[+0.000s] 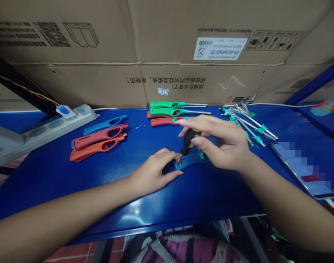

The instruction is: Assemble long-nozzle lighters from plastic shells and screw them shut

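Note:
A blue lighter casing (193,159) lies flat on the blue table in front of me. My left hand (158,170) pinches its left end between thumb and fingers. In my right hand (221,142) is a black and yellow screwdriver (189,140), held over the casing with its tip pointing down near my left fingertips; whether the tip touches a screw I cannot tell. A bit of teal plastic (202,156) shows in the casing, whose right end is hidden behind my right hand.
Green lighters (167,111) and red ones (163,121) lie at the back. Blue, red and orange casings (98,142) are stacked left, near tiny metal pins (139,127). Metal lighter tubes (247,120) and a phone (301,168) lie right. A power strip (43,129) borders the left; cardboard (101,84) stands behind.

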`<state>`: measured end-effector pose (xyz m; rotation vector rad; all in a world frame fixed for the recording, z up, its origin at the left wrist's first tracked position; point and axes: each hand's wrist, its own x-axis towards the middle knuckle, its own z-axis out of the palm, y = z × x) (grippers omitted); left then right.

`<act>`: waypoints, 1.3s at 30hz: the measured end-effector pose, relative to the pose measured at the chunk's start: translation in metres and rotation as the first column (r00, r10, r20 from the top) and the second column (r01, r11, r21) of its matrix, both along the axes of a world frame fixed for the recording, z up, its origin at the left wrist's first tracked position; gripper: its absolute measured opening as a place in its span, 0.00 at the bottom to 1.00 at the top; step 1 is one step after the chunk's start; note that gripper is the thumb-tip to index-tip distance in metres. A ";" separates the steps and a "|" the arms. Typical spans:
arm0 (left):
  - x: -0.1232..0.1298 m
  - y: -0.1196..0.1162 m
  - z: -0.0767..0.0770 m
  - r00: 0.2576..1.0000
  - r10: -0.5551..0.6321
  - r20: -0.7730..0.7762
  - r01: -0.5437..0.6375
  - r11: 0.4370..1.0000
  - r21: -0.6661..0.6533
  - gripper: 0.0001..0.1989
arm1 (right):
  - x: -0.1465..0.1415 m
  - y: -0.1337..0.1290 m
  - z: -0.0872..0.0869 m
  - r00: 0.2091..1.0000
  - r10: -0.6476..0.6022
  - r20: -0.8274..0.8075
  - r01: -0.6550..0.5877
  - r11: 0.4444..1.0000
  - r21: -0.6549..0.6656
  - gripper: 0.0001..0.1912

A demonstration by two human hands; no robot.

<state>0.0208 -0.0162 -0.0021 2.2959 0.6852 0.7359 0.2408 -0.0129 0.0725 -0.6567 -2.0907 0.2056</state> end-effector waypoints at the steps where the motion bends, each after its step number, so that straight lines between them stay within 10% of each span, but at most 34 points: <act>1: 0.000 0.000 0.000 1.000 -0.005 0.000 0.005 1.000 -0.001 0.09 | 0.000 0.000 0.000 1.000 -0.021 -0.003 0.021 0.998 0.060 0.16; 4: 0.000 0.000 0.000 1.000 -0.005 -0.002 0.005 1.000 0.004 0.09 | -0.001 -0.003 0.000 0.999 -0.038 0.021 0.034 0.987 0.154 0.17; 9: -0.001 0.000 -0.002 1.000 0.010 -0.023 -0.010 1.000 0.008 0.09 | -0.005 -0.006 -0.001 0.996 0.083 -0.009 -0.084 0.994 -0.075 0.17; 13: -0.001 0.000 -0.003 1.000 -0.003 -0.008 0.003 0.999 0.032 0.10 | -0.005 -0.005 -0.002 1.000 0.007 0.010 -0.009 0.991 0.131 0.14; 18: 0.000 0.000 -0.003 1.000 0.005 -0.027 -0.005 1.000 0.008 0.09 | -0.007 -0.007 -0.002 0.996 0.082 -0.019 -0.083 0.995 -0.046 0.18; 23: 0.000 0.001 -0.003 1.000 -0.003 -0.008 0.003 1.000 0.028 0.10 | -0.008 -0.007 0.000 1.000 -0.021 -0.011 0.023 0.979 0.204 0.14; 27: 0.000 0.001 -0.002 1.000 0.002 -0.022 -0.002 1.000 -0.002 0.09 | -0.007 -0.007 0.003 0.995 0.103 0.009 -0.104 0.994 0.035 0.17; 39: 0.000 0.000 -0.002 1.000 0.002 -0.016 -0.001 1.000 0.017 0.09 | -0.005 -0.003 -0.007 0.998 -0.043 0.053 0.040 0.997 0.060 0.18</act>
